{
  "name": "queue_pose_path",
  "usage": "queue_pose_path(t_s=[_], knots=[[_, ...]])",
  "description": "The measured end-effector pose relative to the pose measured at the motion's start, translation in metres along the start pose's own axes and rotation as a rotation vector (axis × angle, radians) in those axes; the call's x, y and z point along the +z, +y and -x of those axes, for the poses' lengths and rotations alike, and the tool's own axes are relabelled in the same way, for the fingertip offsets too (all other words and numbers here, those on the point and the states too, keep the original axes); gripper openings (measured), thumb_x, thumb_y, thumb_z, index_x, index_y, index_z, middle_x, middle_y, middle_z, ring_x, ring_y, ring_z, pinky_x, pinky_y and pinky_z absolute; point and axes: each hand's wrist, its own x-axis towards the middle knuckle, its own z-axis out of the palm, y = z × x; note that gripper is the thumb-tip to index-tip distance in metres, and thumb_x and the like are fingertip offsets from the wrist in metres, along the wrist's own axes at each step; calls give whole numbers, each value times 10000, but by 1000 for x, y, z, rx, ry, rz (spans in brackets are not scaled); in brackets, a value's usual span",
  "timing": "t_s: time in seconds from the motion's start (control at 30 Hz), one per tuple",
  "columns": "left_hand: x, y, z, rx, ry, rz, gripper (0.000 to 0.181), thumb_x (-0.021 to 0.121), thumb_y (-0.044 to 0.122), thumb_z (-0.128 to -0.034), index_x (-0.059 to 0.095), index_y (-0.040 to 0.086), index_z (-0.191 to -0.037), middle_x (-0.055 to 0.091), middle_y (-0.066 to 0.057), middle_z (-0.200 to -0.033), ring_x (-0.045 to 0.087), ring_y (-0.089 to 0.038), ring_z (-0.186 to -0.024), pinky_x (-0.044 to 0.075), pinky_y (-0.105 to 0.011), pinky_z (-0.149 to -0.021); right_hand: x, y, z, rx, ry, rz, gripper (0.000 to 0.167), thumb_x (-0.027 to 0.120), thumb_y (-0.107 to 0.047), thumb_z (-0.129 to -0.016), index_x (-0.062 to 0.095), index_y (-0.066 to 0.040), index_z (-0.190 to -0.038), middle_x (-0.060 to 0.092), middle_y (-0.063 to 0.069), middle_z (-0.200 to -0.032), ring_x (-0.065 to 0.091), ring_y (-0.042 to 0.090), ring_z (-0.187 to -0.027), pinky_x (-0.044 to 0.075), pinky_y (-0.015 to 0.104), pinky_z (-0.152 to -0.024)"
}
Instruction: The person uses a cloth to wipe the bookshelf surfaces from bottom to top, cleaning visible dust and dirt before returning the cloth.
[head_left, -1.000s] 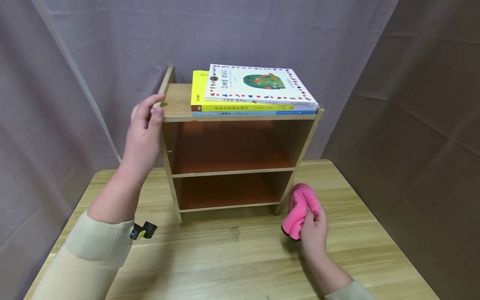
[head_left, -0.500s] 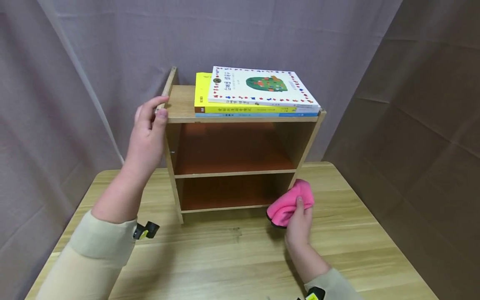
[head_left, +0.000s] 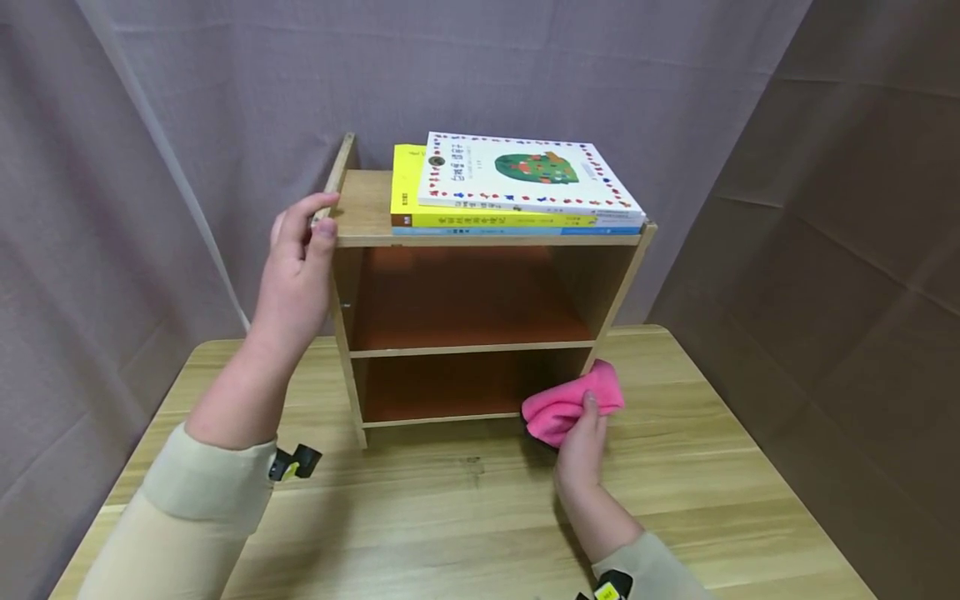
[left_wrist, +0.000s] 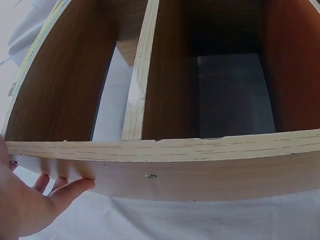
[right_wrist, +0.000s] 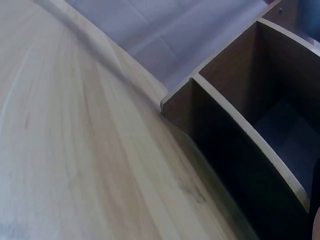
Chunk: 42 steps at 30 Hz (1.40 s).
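Observation:
A small wooden bookshelf [head_left: 472, 346] with reddish-brown shelf boards stands upright on the table. My left hand [head_left: 294, 262] holds its upper left side panel, thumb by the front edge. In the left wrist view several fingers of that hand [left_wrist: 37, 202] lie against the panel's outer face. A folded pink cloth [head_left: 566, 408] with dark edging is pinched in my right hand [head_left: 583, 446], at the front right end of the lowest shelf. The cloth covers that corner, and whether it touches the board is hard to tell. Only a sliver of this hand enters the right wrist view.
Several books [head_left: 528, 175], a white one uppermost, lie stacked on the bookshelf's top board. The light wooden table [head_left: 450, 508] reaches toward me, its right edge sloping near a brownish fabric wall [head_left: 847, 275]. Grey-purple curtain [head_left: 600, 67] hangs behind.
My right hand has carried the pink cloth leftward, from beside the bookshelf's right leg to the front of the lowest shelf. The left hand keeps its hold on the side panel.

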Motion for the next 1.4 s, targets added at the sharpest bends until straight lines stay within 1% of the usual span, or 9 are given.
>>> queue_pose_path(t_s=[0.2,0.43,0.63,0.8,0.9,1.0,1.3,1.33,1.4], knots=[[1,1,0,8,8,3,418,425,446,-1050,498,283,-1428,410,-56,-1358,421,-159,-1076,365,-418,-932,6,-2,0,-1,4,-59,285,381,-363,-1081,497,-114,-1004,606,16,-546,623,153,-496,491,263,-444],[1,2,0,15,18,1,431,427,468,-1041,507,282,-1422,416,-49,-1328,423,-153,-1054,360,-379,-914,9,-2,1,13,44,-64,245,363,-371,-1082,492,-166,-1117,570,-6,-541,603,140,-485,488,267,-451],[2,1,0,6,11,1,431,424,464,-1043,501,283,-1427,412,-53,-1349,423,-161,-1066,361,-400,-922,11,-5,2,-60,27,-78,290,336,-365,-1089,507,-134,-1126,584,14,-526,616,156,-469,506,285,-454],[1,0,0,-1,11,-1,443,418,485,-1038,495,296,-1431,406,-43,-1348,425,-164,-1061,357,-400,-915,12,-6,3,-106,0,-95,328,322,-363,-1091,489,-135,-1256,557,17,-516,599,168,-428,511,304,-432],[1,0,0,7,16,-2,448,425,493,-1032,500,295,-1427,409,-45,-1338,422,-159,-1057,353,-398,-915,12,-6,3,-126,-1,-86,314,332,-347,-1090,484,-141,-1273,533,7,-522,575,155,-412,499,286,-428],[0,0,1,10,18,-5,437,430,479,-1036,503,294,-1425,413,-46,-1338,421,-154,-1058,356,-402,-921,11,-4,3,-183,-8,-65,315,348,-345,-1088,495,-115,-1244,540,-1,-530,566,142,-414,486,268,-434],[0,0,1,22,19,-7,418,433,449,-1044,506,283,-1421,417,-53,-1341,419,-142,-1063,359,-391,-928,12,-1,0,-403,-90,-68,332,361,-334,-1084,479,-49,-1208,607,51,-540,603,161,-420,493,278,-418],[0,0,1,23,19,-7,420,432,451,-1043,505,285,-1422,416,-50,-1333,418,-142,-1059,358,-384,-921,12,-1,0,-431,-105,-71,326,356,-310,-1086,475,-38,-1220,615,68,-552,605,164,-422,491,279,-413],[1,0,1,24,18,-5,425,429,459,-1042,503,288,-1424,417,-44,-1322,417,-142,-1054,355,-369,-911,12,-1,-1,-495,-152,-82,348,345,-256,-1088,424,-38,-1348,626,121,-575,604,190,-411,483,296,-390]])
